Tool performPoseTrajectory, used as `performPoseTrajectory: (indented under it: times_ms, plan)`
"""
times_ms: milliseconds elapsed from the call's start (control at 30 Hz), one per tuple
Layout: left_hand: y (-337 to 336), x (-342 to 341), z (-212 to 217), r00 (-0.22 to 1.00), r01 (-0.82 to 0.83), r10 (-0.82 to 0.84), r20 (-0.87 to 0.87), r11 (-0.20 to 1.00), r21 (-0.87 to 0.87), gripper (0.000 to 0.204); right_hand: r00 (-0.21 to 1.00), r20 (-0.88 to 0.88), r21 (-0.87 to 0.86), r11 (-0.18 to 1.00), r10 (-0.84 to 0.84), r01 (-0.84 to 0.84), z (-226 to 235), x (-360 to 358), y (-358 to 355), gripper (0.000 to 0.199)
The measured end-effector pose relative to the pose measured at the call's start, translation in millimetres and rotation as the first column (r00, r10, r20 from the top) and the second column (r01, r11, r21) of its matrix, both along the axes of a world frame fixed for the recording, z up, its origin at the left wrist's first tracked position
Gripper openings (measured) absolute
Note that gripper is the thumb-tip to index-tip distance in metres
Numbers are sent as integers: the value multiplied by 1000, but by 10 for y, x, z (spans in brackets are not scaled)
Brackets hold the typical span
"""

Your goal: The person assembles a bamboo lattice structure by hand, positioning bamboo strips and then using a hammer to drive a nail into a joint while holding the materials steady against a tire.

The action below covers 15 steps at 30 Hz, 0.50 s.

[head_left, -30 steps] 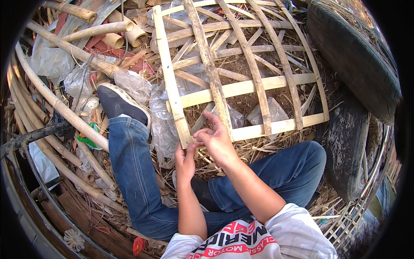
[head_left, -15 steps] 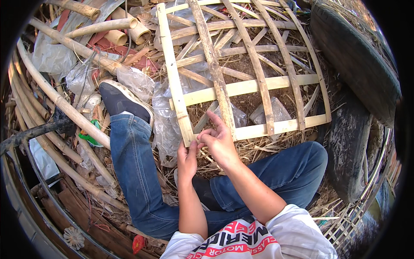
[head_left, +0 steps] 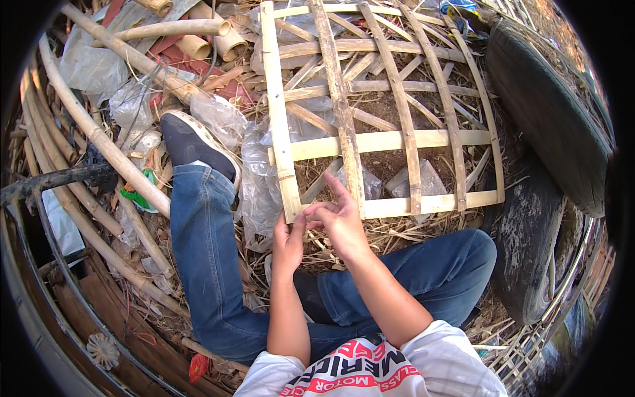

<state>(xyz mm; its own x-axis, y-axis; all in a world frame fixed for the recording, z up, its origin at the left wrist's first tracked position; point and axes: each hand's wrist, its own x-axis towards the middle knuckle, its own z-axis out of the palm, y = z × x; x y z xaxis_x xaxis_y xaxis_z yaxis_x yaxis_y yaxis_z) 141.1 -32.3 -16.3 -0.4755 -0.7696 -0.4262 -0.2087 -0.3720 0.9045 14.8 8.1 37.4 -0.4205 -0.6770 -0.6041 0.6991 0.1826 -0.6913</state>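
A lattice of split bamboo slats (head_left: 283, 149) lies in front of me, its crossing strips fastened into an open grid. At its near left corner my left hand (head_left: 287, 248) is closed on the slat ends, thumb on top. My right hand (head_left: 342, 228) is at the same corner, index finger stretched out over the grid while the thumb and other fingers pinch together. Anything small inside that pinch is hidden. Under the lattice, near the right hand, sits a grey block (head_left: 423, 186) on the dirt.
Bamboo poles (head_left: 99, 132) and crumpled clear plastic (head_left: 254, 188) lie to the left, around my shoe (head_left: 195, 142). Two dark tyres (head_left: 546, 119) stand at the right. A black metal frame (head_left: 56, 182) is at the left edge.
The view has shifted slightly, so the lattice and ground appear a little further right. Both hands keep to the same corner, with the fingers nearly unchanged.
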Motion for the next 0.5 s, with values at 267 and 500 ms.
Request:
performPoseTrajectory:
  times_ms: [267,500]
  plan:
    - [-13,57,-94,998,45,-43,40,998,-48,34,999,-19,-1,1000,28,-28,-5,2,-18,72]
    - [-2,32,-100,1000,25,-25,4,999,-43,29,999,-47,7,1000,-12,12,-20,40,-25,72]
